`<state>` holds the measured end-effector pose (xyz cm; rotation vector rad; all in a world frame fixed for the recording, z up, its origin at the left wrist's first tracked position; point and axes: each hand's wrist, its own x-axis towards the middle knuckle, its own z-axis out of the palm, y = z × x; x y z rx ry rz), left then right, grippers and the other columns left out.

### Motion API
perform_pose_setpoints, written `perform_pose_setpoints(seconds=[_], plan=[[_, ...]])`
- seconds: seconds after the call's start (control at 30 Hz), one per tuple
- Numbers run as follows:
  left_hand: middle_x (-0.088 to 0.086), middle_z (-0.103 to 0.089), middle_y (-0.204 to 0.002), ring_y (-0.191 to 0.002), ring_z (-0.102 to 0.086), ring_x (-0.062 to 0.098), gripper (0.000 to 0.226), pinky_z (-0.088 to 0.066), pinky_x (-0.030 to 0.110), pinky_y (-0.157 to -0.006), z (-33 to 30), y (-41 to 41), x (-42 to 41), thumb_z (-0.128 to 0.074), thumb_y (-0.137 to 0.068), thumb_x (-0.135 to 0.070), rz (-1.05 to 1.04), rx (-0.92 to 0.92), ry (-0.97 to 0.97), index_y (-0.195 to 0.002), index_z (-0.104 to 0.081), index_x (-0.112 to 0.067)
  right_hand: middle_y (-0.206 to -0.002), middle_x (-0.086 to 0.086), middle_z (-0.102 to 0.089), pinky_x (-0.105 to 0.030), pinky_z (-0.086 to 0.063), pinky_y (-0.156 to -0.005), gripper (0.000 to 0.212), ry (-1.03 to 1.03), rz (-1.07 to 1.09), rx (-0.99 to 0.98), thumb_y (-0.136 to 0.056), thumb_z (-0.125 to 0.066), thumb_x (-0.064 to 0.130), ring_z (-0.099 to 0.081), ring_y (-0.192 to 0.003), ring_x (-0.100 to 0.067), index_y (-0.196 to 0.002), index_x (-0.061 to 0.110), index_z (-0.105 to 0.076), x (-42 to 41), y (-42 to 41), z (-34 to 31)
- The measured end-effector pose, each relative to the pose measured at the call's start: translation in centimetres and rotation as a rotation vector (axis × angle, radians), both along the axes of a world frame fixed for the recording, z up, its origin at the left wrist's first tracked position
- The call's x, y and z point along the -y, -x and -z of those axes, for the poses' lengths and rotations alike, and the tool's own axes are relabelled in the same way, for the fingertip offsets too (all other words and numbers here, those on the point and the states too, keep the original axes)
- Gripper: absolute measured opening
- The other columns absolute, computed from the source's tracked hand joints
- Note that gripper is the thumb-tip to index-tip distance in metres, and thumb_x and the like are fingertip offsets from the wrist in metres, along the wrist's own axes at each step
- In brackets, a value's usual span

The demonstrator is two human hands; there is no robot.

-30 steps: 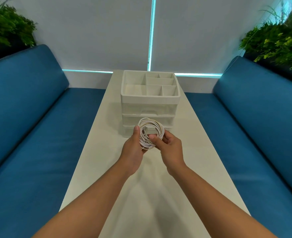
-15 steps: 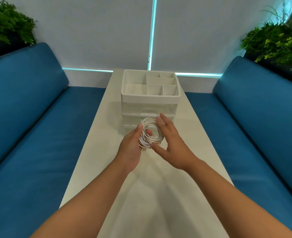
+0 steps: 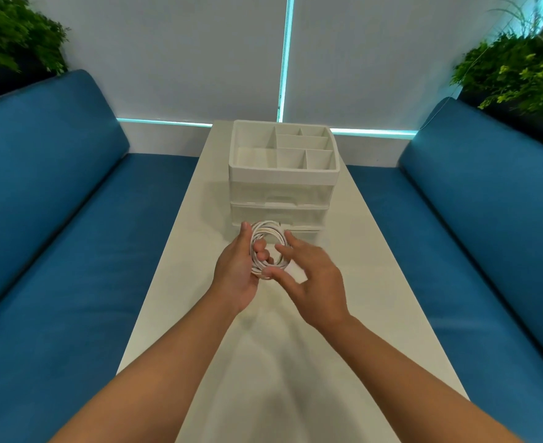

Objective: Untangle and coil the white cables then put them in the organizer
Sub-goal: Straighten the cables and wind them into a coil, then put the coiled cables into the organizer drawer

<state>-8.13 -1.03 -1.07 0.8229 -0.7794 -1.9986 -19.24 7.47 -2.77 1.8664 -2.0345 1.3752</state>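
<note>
A coiled white cable (image 3: 268, 234) is held upright above the white table (image 3: 375, 282), just in front of the organizer. My left hand (image 3: 236, 266) grips the coil's left side, with fingers curled through its middle. My right hand (image 3: 311, 276) is beside the coil on the right, blurred, its fingers spread and touching the coil's lower right edge. The white organizer (image 3: 284, 174) stands at the table's far end, with several open compartments on top and two translucent drawers below, both closed.
Blue sofas run along both sides of the table, left (image 3: 56, 219) and right (image 3: 487, 219). Green plants sit behind each sofa back, left (image 3: 11, 39) and right (image 3: 516, 68). A pale wall with a lit vertical strip is behind the organizer.
My right hand let go of the coil, opened and swept around its right side. The left hand kept holding the coil in nearly the same place.
</note>
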Motion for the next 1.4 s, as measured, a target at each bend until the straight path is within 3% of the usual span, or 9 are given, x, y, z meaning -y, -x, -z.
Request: perform_pose_setpoints(seconds=[0.17,0.23,0.33,0.53,0.73,0.97,1.13,1.3,1.4], plan=[[-0.004,-0.042,-0.055,-0.048,-0.038,0.010,0.041,-0.038,0.026,-0.055,-0.6,0.3,-0.8,-0.038,-0.104,-0.044,0.057,0.181,0.134,-0.120,-0.063,-0.015,-0.108,0.013,-0.059,-0.017,-0.040,-0.082,0.041,-0.178,0.007,0.550,-0.098,-0.045,0.047,-0.056,-0.099,-0.005,-0.127,0.020,-0.051,2.0,0.7,-4.7],[-0.004,-0.042,-0.052,-0.047,-0.038,0.011,0.041,-0.039,0.026,-0.054,-1.1,0.8,-1.2,-0.036,-0.105,-0.043,0.066,0.224,0.161,-0.122,-0.062,-0.016,-0.112,0.006,-0.061,-0.021,-0.038,-0.082,0.047,-0.370,-0.059,0.428,-0.098,-0.041,0.049,-0.056,-0.102,-0.009,-0.129,0.017,-0.054,3.1,1.0,-4.9],[-0.002,-0.040,-0.048,-0.043,-0.035,0.012,0.044,-0.038,0.027,-0.051,-1.6,1.0,-1.3,-0.034,-0.105,-0.043,0.044,0.238,0.149,-0.118,-0.063,-0.013,-0.088,-0.002,-0.069,-0.030,-0.042,-0.073,0.047,-0.420,-0.078,0.260,-0.099,-0.039,0.051,-0.062,-0.086,-0.020,-0.097,0.013,-0.065,3.3,1.4,-4.2],[0.001,-0.041,-0.047,-0.039,-0.035,0.013,0.036,-0.041,0.025,-0.048,-1.6,0.7,-1.0,-0.044,-0.104,-0.032,0.037,0.090,0.064,-0.128,-0.058,-0.010,-0.080,-0.013,-0.067,-0.041,-0.052,-0.074,0.059,-0.384,-0.112,0.360,-0.096,-0.039,0.056,-0.062,-0.069,-0.021,-0.088,0.002,-0.062,3.2,1.0,-3.9],[0.002,-0.050,-0.049,-0.044,-0.049,0.014,0.033,-0.048,0.028,-0.058,-1.7,0.4,-0.8,-0.047,-0.102,-0.027,0.210,0.049,0.082,-0.126,-0.057,-0.007,-0.061,0.007,-0.058,-0.011,-0.040,-0.054,0.043,-0.296,-0.107,0.486,-0.101,-0.037,0.045,-0.055,-0.052,0.001,-0.069,0.024,-0.056,2.7,1.1,-3.7],[0.000,-0.045,-0.058,-0.037,-0.035,0.007,0.017,-0.029,0.023,-0.041,-1.8,0.9,-0.4,-0.040,-0.104,-0.017,0.202,0.459,0.220,-0.112,-0.053,-0.010,-0.101,-0.003,-0.067,-0.032,-0.048,-0.082,0.028,-0.499,-0.223,0.162,-0.101,-0.039,0.027,-0.062,-0.089,-0.017,-0.112,0.014,-0.061,3.3,2.3,-4.8],[0.002,-0.040,-0.044,-0.035,-0.033,0.013,0.033,-0.034,0.028,-0.048,-2.7,1.3,-0.5,-0.025,-0.103,-0.016,0.257,0.535,0.263,-0.087,-0.053,-0.010,-0.070,-0.012,-0.071,-0.033,-0.050,-0.072,0.065,-0.667,-0.164,0.226,-0.100,-0.028,0.054,-0.062,-0.057,-0.019,-0.063,0.012,-0.060,4.3,0.8,-4.3],[0.007,-0.051,-0.049,-0.037,-0.043,0.016,0.040,-0.043,0.024,-0.046,-2.5,1.1,0.0,-0.031,-0.106,-0.031,0.199,0.469,0.175,-0.111,-0.058,-0.002,-0.055,-0.002,-0.066,-0.033,-0.048,-0.067,0.064,-0.504,-0.055,0.398,-0.094,-0.041,0.060,-0.056,-0.050,-0.011,-0.061,0.008,-0.058,4.5,0.4,-3.7],[0.003,-0.062,-0.057,-0.049,-0.059,0.012,0.044,-0.047,0.029,-0.064,-2.8,0.9,0.0,-0.033,-0.106,-0.041,0.236,0.497,0.291,-0.093,-0.067,-0.015,-0.051,0.001,-0.062,-0.033,-0.048,-0.064,0.052,-0.388,0.040,0.467,-0.097,-0.046,0.050,-0.060,-0.053,-0.014,-0.061,0.013,-0.056,4.4,0.4,-3.5]])
